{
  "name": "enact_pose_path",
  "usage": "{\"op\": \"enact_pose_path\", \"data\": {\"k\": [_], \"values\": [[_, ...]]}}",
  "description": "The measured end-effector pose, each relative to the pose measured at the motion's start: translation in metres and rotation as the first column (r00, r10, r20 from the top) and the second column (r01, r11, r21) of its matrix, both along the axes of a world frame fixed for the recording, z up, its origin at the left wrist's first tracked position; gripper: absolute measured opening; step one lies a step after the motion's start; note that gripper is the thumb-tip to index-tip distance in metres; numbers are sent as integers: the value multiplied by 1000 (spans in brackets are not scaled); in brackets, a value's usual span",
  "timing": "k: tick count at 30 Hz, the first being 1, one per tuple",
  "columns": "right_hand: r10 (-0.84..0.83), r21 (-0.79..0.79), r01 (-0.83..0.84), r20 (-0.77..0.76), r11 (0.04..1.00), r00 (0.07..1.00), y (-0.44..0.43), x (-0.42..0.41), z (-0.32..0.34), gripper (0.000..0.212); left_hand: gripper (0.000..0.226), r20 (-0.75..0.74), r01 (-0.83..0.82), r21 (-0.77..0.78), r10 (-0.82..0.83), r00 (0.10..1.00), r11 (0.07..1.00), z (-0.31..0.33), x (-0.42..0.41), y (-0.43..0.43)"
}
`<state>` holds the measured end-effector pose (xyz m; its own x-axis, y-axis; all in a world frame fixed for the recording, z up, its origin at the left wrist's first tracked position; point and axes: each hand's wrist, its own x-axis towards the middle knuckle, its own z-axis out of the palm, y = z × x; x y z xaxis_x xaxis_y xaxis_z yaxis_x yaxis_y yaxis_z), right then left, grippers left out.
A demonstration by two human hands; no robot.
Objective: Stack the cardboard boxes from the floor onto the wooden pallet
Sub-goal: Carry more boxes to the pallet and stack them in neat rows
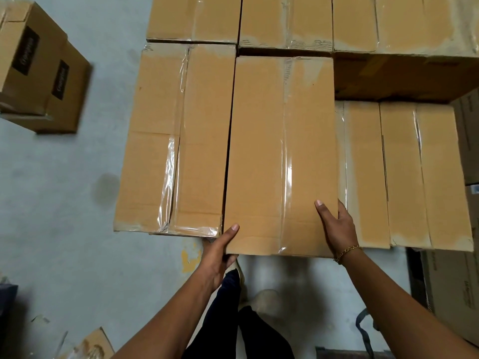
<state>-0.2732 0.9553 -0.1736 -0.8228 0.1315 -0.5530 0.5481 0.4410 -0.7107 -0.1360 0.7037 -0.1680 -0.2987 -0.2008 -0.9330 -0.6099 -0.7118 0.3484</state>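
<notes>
I hold a long taped cardboard box [261, 156] at its near end, over the stack. My left hand [220, 252] grips the near left corner, thumb on top and fingers underneath. My right hand [337, 226] grips the near right edge, thumb on top. A box of the same kind [155, 141] lies flush on its left. On the right, two boxes [404, 177] lie a little lower. Several more boxes [285, 19] fill the far row. The wooden pallet is hidden under the boxes.
Two stacked boxes with black labels [39, 68] stand on the grey concrete floor [59, 203] at the far left. More cartons [456, 294] stand at the right edge. A torn box [93, 345] lies at the bottom left. My legs and feet [248, 314] are below the held box.
</notes>
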Motion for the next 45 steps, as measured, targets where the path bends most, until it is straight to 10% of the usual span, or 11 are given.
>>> {"op": "enact_pose_path", "data": {"k": [19, 31, 45], "values": [[-54, 38, 52, 61, 998, 997, -7, -12, 2, 111, 74, -12, -53, 26, 53, 999, 998, -1, -7, 3], [-37, 38, 38, -16, 999, 999, -7, -3, 5, 68, 121, 37, -54, -18, 55, 998, 998, -10, 2, 0], [-42, 107, 39, 29, 994, 999, -16, -13, -3, 76, 41, -12, -24, 2, 24, 1000, 1000, -7, -13, -2]]}}
